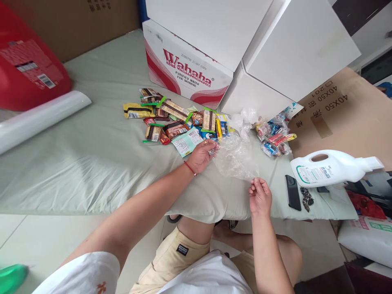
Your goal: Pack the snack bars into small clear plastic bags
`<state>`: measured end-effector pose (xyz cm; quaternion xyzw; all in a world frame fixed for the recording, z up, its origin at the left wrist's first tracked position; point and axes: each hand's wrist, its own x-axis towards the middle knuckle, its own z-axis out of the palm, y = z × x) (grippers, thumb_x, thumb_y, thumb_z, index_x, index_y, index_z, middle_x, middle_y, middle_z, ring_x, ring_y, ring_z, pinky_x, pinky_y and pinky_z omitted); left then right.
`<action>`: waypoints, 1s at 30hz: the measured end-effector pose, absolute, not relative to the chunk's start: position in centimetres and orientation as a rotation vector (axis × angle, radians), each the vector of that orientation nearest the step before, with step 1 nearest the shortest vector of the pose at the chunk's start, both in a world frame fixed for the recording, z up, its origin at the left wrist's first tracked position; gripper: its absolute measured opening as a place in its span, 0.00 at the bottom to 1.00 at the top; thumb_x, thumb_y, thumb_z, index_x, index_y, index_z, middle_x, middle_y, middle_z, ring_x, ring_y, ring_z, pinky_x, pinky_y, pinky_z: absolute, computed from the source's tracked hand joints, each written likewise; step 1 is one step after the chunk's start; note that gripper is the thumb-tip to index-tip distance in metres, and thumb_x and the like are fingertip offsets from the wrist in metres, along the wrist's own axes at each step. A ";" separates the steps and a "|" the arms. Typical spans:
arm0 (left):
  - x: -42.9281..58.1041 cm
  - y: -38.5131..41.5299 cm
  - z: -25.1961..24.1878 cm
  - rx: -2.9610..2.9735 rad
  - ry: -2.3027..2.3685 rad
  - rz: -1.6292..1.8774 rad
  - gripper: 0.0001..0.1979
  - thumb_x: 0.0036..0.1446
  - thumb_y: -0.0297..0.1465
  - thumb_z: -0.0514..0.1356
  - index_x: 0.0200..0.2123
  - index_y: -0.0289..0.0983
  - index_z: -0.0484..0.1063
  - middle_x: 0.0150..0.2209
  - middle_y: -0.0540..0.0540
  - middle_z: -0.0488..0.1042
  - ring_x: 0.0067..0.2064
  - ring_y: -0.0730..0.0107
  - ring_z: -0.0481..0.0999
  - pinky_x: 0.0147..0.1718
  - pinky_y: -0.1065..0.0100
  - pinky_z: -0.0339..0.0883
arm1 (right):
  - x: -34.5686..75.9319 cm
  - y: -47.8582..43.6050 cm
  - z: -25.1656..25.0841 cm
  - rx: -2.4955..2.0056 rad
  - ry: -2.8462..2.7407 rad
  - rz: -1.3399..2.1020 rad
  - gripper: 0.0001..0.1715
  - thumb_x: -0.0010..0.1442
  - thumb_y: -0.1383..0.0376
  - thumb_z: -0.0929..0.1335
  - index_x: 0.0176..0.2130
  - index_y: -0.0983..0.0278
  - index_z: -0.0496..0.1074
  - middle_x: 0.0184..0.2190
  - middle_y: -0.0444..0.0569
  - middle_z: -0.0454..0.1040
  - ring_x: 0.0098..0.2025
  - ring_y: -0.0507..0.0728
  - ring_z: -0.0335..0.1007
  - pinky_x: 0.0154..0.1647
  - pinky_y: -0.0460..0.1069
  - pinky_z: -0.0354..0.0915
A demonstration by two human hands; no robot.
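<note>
Both hands work over the front edge of what appears to be a sheet-covered bed [92, 171]. A clear plastic bag [235, 157] lies spread between them, right of the edge's middle. The left hand [200, 157] has its digits closed on the bag's left side; the right hand [259, 198] pinches its near right corner between thumb and fingertips. Whether the bag's mouth is parted cannot be told.

Wrapped snack bars [174, 110] are heaped towards the back edge, left of the bag, with a pale green packet [188, 141] just beside the left hand. Small bagged sweets [277, 136] lie to its right.

Good handling, in the inspector's judgement, calls for light, even tension: thin film may split under a hard pull. Each pinch should be kept small, and the left wrist clear of the green packet.
</note>
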<state>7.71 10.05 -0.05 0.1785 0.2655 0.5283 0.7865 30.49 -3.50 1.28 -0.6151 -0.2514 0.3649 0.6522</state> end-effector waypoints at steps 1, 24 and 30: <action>7.7 10.1 -0.1 0.381 0.571 1.142 0.19 0.40 0.34 0.76 0.31 0.38 0.71 0.31 0.49 0.77 0.31 0.74 0.74 0.29 0.72 0.65 | 31.0 -4.2 1.3 -1.407 -0.559 0.819 0.23 0.43 0.56 0.82 0.33 0.63 0.74 0.27 0.40 0.72 0.24 0.46 0.59 0.20 0.41 0.57; 8.0 10.5 -1.0 0.454 0.582 1.127 0.17 0.45 0.32 0.74 0.30 0.37 0.67 0.29 0.49 0.76 0.28 0.73 0.74 0.30 0.70 0.67 | 34.6 2.8 3.6 -1.816 -0.781 0.985 0.29 0.46 0.50 0.79 0.42 0.61 0.75 0.39 0.50 0.80 0.25 0.49 0.63 0.18 0.42 0.56; 7.9 10.6 -0.9 0.435 0.588 1.129 0.17 0.44 0.32 0.73 0.31 0.37 0.68 0.30 0.48 0.77 0.29 0.72 0.74 0.29 0.70 0.67 | 33.2 5.5 3.4 -1.715 -0.731 1.141 0.27 0.34 0.61 0.82 0.33 0.65 0.74 0.22 0.39 0.68 0.19 0.44 0.47 0.16 0.42 0.40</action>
